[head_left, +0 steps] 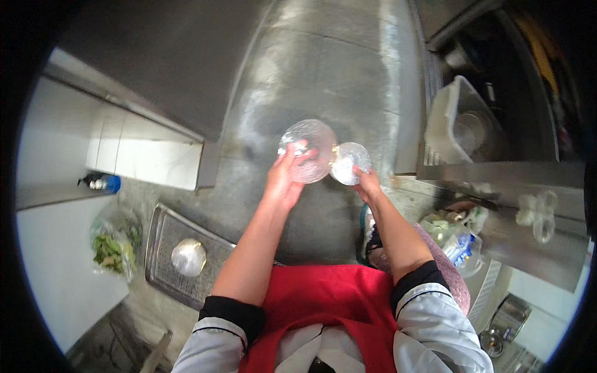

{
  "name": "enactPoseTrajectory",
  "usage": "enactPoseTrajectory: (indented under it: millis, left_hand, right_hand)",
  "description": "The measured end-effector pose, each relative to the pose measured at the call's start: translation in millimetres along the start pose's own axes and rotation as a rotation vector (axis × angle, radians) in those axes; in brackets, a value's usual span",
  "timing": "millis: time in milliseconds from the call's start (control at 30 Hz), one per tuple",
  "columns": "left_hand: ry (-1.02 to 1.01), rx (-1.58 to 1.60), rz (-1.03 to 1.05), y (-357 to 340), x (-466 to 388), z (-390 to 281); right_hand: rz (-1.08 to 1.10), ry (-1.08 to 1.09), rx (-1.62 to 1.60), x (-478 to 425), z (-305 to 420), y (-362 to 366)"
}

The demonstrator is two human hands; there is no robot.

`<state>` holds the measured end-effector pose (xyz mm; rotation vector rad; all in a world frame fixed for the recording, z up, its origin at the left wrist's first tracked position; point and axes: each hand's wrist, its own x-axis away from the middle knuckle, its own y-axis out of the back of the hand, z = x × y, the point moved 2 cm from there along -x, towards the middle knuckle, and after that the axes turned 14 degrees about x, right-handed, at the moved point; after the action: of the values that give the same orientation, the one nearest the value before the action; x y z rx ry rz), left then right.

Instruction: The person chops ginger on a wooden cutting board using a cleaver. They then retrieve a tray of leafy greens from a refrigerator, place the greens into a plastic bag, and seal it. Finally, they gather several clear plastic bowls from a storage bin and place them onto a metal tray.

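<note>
My left hand [285, 179] holds a clear round plate [315, 156], which looks like glass with a textured surface. Its fingers show through and around the plate's left part. A smaller clear round dish [349, 161] is gripped at its lower right edge by my right hand [367, 183]. The two rims meet or overlap slightly; whether they touch I cannot tell. Both pieces are held out in front of my red apron [326, 289], above the grey floor. To the left, a similar clear dish [189, 257] lies on a perforated metal tray [161, 233].
Leafy greens [109, 252] fill a plastic bag beyond the tray. A blue-and-white bottle [111, 183] is at the far left. On the right, a white plastic bin [447, 116] stands in a steel-edged basin or shelf, with plastic bags [459, 247] below. A dark steel cabinet [186, 60] borders the floor.
</note>
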<state>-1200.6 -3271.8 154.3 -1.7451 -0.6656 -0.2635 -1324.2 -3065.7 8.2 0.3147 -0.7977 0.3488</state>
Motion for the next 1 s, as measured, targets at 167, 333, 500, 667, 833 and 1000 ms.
enactPoseTrajectory:
  millis: [167, 333, 500, 667, 833, 1000]
  left_hand:
    - [0.008, 0.022, -0.028, -14, -8, 10]
    - [0.019, 0.038, -0.005, -10, -15, 18]
    - [-0.013, 0.025, -0.018, -12, -14, 19]
    - [-0.075, 0.055, -0.021, -3, -11, 5]
    - [-0.115, 0.024, -0.033, -2, -8, 0]
    - [-0.089, 0.028, -0.06, -4, -10, 1]
  right_hand:
    - [0.056, 0.351, -0.178, 67, 123, 57]
    - [-0.153, 0.548, -0.363, 93, 228, 127]
    - [-0.597, 0.466, -0.448, 48, 261, 216]
    - [-0.873, 0.213, -0.443, 25, 248, 234]
    - [-0.682, 0.209, -0.361, 3, 213, 264]
    - [-0.83, -0.007, -0.025, -16, 212, 286]
